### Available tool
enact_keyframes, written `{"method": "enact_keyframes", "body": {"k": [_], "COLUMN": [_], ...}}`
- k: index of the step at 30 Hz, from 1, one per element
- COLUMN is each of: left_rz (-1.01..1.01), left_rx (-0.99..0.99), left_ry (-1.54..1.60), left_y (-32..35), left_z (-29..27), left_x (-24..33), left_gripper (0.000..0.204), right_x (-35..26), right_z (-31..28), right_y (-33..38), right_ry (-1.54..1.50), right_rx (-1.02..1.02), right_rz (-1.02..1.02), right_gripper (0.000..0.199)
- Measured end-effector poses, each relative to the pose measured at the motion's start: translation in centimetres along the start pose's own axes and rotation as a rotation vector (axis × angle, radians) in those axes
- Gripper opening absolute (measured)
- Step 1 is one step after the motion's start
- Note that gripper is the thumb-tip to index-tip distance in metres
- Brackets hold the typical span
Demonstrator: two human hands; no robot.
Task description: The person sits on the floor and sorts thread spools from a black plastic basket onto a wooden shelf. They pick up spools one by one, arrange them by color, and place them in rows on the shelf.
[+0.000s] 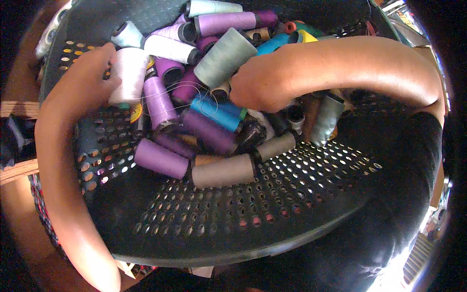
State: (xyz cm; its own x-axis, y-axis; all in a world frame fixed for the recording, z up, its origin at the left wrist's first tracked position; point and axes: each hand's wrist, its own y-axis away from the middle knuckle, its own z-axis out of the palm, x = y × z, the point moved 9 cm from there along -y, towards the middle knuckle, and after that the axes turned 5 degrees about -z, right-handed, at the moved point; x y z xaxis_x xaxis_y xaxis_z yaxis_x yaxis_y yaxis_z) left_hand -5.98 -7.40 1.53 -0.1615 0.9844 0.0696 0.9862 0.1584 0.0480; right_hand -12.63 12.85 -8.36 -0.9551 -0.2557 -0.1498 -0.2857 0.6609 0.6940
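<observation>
A dark perforated plastic basket (209, 219) holds a heap of thread spools in purple, white, grey, blue and teal. My left hand (90, 73) grips a white spool (127, 75) at the left side of the heap. My right hand (260, 87) reaches in from the right with its fingers curled down among the spools, beside a grey-green spool (224, 57) and above a blue spool (216, 111). What the right fingers hold is hidden. A taupe spool (223, 171) and a purple spool (161, 158) lie at the front of the pile.
A wooden edge (19, 109) shows at the left beyond the basket. My dark sleeve (389, 194) covers the basket's right side. Loose thread strands trail over the purple spools in the middle.
</observation>
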Motion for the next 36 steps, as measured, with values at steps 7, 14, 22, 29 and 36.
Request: {"method": "enact_keyframes", "body": {"k": [7, 14, 22, 29, 36], "left_rz": [-0.142, -0.159, -0.232, -0.225, -0.282], "left_rx": [-0.089, -0.109, -0.115, -0.144, -0.172], "left_ry": [0.014, 0.038, 0.001, -0.093, -0.237], "left_y": [0.8, 1.0, 0.9, 0.1, -1.2], "left_z": [0.3, 1.0, 0.7, 1.1, 2.2], "left_x": [-1.1, -2.5, -2.1, -4.4, -5.6], "left_gripper": [0.033, 0.038, 0.038, 0.040, 0.050], "right_x": [2.5, 2.5, 2.0, 0.4, -1.9], "right_z": [1.4, -0.9, -1.3, -3.5, -11.0], "right_y": [0.6, 0.1, 0.0, -0.3, -2.9], "right_ry": [-0.004, -0.057, -0.015, 0.083, 0.336], "right_rx": [-0.138, 0.025, 0.071, 0.175, 0.318], "right_rz": [0.054, 0.091, 0.068, 0.053, -0.035], "right_gripper": [0.027, 0.026, 0.026, 0.020, 0.027]}}
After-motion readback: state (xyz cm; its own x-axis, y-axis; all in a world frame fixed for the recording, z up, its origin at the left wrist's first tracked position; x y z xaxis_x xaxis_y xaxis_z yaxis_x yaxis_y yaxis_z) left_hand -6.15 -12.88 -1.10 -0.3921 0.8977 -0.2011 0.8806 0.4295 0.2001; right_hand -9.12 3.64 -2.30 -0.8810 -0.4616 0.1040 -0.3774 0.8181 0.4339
